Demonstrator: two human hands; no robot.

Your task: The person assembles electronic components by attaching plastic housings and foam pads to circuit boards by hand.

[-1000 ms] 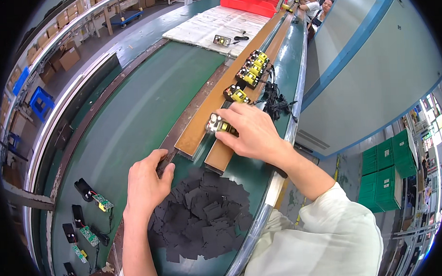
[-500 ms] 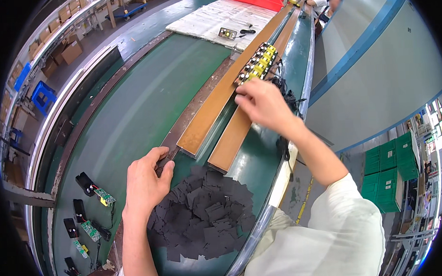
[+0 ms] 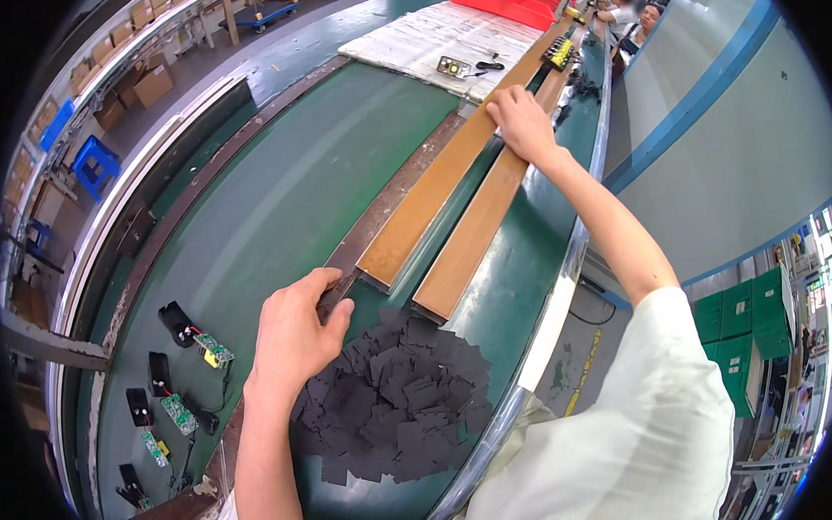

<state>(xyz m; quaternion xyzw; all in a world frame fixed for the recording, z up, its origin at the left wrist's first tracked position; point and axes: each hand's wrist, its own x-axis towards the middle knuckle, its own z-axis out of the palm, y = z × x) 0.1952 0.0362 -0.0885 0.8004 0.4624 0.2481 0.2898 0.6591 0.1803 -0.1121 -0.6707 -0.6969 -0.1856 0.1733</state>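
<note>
My left hand (image 3: 299,328) rests at the brown edge strip (image 3: 365,239), thumb and forefinger apart, open, with nothing visible between them. Just beyond it lies a loose heap of thin black square sheets (image 3: 393,398) on the green surface. Reaching forward, my right hand (image 3: 523,126) is curled over two parallel tan rails (image 3: 433,218); its fingertips press down there, and whatever is under them is hidden. Farther along the rails sits a row of small circuit boards (image 3: 563,53) with yellow parts, apart from my right hand. Black cables (image 3: 582,85) lie to the right of the row.
Opened black casings with green boards (image 3: 178,413) lie at the lower left. A white sheet (image 3: 408,45) bears a single board (image 3: 452,67) and a cable. Beyond are red bins (image 3: 503,5) and other people (image 3: 642,32). Green crates (image 3: 735,340) stand at right.
The row of circuit boards has slid farther away along the rails. My right hand has moved forward and is now apart from the row. My left hand keeps its place by the strip.
</note>
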